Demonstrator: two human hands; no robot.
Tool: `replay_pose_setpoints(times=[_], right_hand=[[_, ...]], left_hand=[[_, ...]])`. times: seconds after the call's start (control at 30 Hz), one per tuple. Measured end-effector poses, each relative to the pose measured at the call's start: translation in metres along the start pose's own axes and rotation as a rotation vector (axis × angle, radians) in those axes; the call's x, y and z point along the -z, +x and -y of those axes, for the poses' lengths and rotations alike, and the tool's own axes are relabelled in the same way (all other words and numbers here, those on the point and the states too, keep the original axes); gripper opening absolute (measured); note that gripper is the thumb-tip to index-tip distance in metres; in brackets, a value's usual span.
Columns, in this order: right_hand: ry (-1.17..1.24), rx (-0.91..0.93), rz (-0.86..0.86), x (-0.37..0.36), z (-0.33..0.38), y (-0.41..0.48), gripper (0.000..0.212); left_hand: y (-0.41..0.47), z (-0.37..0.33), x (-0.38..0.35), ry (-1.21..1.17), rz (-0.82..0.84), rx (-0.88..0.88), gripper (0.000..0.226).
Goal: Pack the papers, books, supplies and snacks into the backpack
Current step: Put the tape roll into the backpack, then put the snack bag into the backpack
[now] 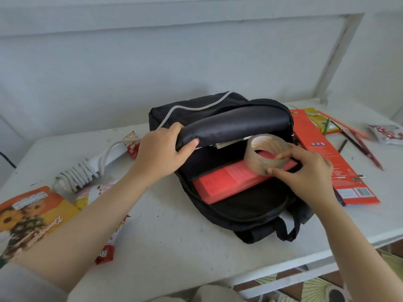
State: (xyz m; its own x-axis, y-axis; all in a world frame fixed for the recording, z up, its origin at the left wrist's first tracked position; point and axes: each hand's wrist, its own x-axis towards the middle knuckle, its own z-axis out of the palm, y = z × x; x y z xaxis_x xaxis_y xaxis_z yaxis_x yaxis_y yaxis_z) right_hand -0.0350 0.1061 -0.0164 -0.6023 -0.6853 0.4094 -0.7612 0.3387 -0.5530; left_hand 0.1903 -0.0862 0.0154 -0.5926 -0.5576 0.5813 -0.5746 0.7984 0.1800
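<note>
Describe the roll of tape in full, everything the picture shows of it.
The roll of tape is a wide ring of glossy, brownish translucent packing tape on a pale cardboard core faintly printed inside. It is tilted, its open centre facing up toward the camera. The right hand pinches its near rim, thumb outside and a finger inside. It sits at the mouth of the open black backpack, over a red box lying inside; whether it rests on the box is unclear.

Snack bag: cursive word, roughly "Dureopp...", uncertain; red wrapper: white block letters, cut off; orange box: print too small to read.
</note>
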Motion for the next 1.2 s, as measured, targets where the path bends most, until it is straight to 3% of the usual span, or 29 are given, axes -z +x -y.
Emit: replay_pose_setpoints(times=[0.3, 0.37, 0.43, 0.5, 0.57, 0.7, 0.8, 0.9, 0.97, 1.03, 1.2], right_hand=[[-0.23, -0.068, 0.014, -0.009, 0.012, 0.001, 0.032], [-0.291, -0.053, -0.096, -0.004, 0.025, -0.007, 0.024], [-0.222, 0.034, -0.24, 0.0, 0.049, -0.02, 0.016], [-0.044, 0.197, -0.27, 0.003, 0.081, -0.033, 0.014], [0.13, 0.4, -0.18, -0.003, 0.11, -0.043, 0.014], [0.394, 0.694, 0.2, -0.036, 0.163, -0.054, 0.019], [0.42, 0.755, 0.55, -0.071, 0.199, -0.06, 0.029], [0.412, 0.718, 0.86, -0.12, 0.228, -0.068, 0.045], [0.323, 0.744, 0.905, -0.152, 0.24, -0.073, 0.053], [0.218, 0.747, 0.922, -0.175, 0.247, -0.078, 0.056], [0.193, 0.676, 1.005, -0.187, 0.266, -0.082, 0.057]], left_hand=[[-0.015, -0.002, 0.0, -0.313, 0.087, 0.046, 0.044], [-0.023, 0.001, 0.002, -0.385, 0.115, 0.078, 0.053], [-0.034, 0.002, 0.007, -0.461, 0.09, 0.14, 0.051], [-0.046, 0.003, 0.015, -0.532, -0.007, 0.22, 0.038], [-0.063, 0.003, 0.027, -0.519, -0.109, 0.327, 0.028], [-0.115, 0.015, 0.053, -0.334, -0.281, 0.584, 0.023], [-0.16, 0.028, 0.073, -0.118, -0.432, 0.84, 0.023], [-0.202, 0.049, 0.09, 0.127, -0.413, 1.192, 0.042], [-0.225, 0.058, 0.097, 0.125, -0.312, 1.386, 0.063], [-0.238, 0.06, 0.102, 0.076, -0.245, 1.418, 0.078], [-0.244, 0.054, 0.104, -0.24, -0.299, 1.367, 0.066]])
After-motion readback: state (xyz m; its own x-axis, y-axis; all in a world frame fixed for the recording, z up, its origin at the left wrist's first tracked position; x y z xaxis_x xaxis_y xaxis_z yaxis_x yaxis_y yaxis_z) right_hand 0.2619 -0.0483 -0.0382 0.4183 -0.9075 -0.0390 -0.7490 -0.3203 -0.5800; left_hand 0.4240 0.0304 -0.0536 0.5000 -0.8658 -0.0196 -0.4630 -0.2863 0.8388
